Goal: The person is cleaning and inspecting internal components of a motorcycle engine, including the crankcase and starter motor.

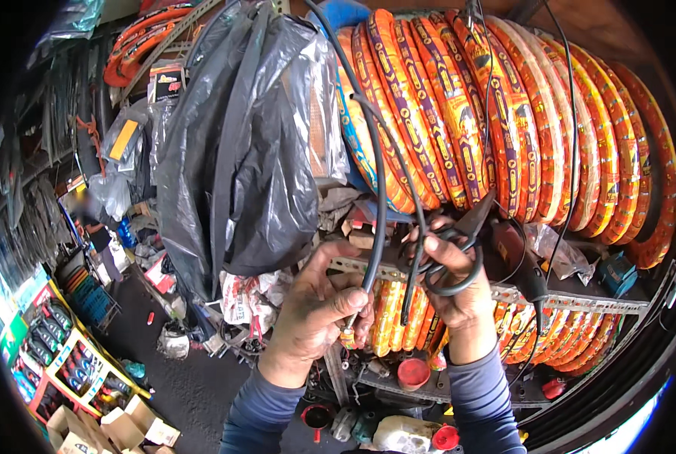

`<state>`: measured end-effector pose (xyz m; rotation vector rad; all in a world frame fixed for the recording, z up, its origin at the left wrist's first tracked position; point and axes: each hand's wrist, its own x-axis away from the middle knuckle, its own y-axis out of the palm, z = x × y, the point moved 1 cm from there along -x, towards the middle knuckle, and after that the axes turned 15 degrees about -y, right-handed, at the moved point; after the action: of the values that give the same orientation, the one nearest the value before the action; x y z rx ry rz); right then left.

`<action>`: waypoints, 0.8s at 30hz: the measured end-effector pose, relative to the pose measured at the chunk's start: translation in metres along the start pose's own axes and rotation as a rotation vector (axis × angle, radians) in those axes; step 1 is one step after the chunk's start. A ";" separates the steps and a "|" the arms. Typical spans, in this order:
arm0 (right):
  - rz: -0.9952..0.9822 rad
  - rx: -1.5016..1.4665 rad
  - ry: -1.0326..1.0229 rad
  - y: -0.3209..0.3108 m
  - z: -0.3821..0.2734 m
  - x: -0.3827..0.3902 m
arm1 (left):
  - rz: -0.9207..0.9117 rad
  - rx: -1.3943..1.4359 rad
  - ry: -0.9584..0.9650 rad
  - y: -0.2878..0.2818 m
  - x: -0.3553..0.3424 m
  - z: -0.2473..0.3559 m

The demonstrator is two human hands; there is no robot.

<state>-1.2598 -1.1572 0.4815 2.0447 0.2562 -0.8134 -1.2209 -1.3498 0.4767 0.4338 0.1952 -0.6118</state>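
Note:
My left hand (pixel 313 312) pinches the lower end of a black rubber hose (pixel 381 181) that comes down from above. A small brass-coloured tip shows below its fingers. To the right, my right hand (pixel 463 309) is closed round the black loop handles of a pair of scissors (pixel 474 221), whose dark blades point up and to the right. A thinner black tube (pixel 406 170) runs down between the hands, past the right fingertips. Its lower end hangs loose. Whether the right fingers touch this tube, I cannot tell.
Wrapped orange tyres (pixel 459 113) fill the upper right, above a perforated metal shelf edge (pixel 580 300). Black plastic-covered goods (pixel 239 151) hang at left. Thin cables (pixel 574 136) dangle on the right. Below stand a red cup (pixel 413 373) and cardboard boxes (pixel 126 427). A person (pixel 99 240) stands far left.

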 end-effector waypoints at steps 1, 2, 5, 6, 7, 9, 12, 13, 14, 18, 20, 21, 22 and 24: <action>0.028 -0.025 0.007 0.001 0.009 -0.001 | 0.111 -0.048 0.105 0.000 0.001 0.002; 0.039 -0.053 0.043 0.001 0.015 -0.002 | 0.115 -0.069 0.161 -0.002 0.002 0.004; 0.059 -0.068 0.097 0.004 0.030 -0.002 | 0.137 -0.045 0.129 -0.008 0.008 0.006; 0.071 -0.089 0.090 0.010 0.033 -0.002 | 0.073 -0.030 0.108 -0.012 0.008 0.011; 0.084 -0.109 0.082 0.014 0.035 -0.002 | 0.069 -0.031 0.104 -0.012 0.008 0.013; 0.089 -0.117 0.083 0.014 0.040 -0.001 | 0.056 -0.170 0.185 -0.013 0.008 0.017; 0.124 -0.153 0.044 0.016 0.047 0.002 | -0.008 -0.163 0.179 -0.017 0.011 0.018; 0.105 -0.137 0.027 0.014 0.047 0.002 | -0.013 -0.123 0.171 -0.017 0.012 0.017; 0.087 -0.121 0.009 0.012 0.047 0.004 | -0.002 -0.093 0.139 -0.019 0.012 0.015; 0.075 -0.057 -0.012 0.001 0.047 0.030 | -0.011 -0.034 0.080 -0.039 0.012 0.009; 0.058 -0.027 0.002 -0.027 0.048 0.055 | -0.026 0.015 0.065 -0.040 0.010 0.008; 0.011 -0.014 0.034 -0.037 0.046 0.068 | -0.028 0.065 0.054 -0.039 0.009 0.008; 0.010 -0.037 0.075 -0.046 0.046 0.080 | -0.030 0.067 0.054 -0.041 0.008 0.009; 0.035 -0.072 0.147 -0.058 0.048 0.098 | -0.052 0.064 0.054 -0.043 0.004 0.013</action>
<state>-1.2338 -1.1741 0.3616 2.0374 0.3263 -0.6247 -1.2427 -1.3894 0.4725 0.5082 0.2394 -0.6592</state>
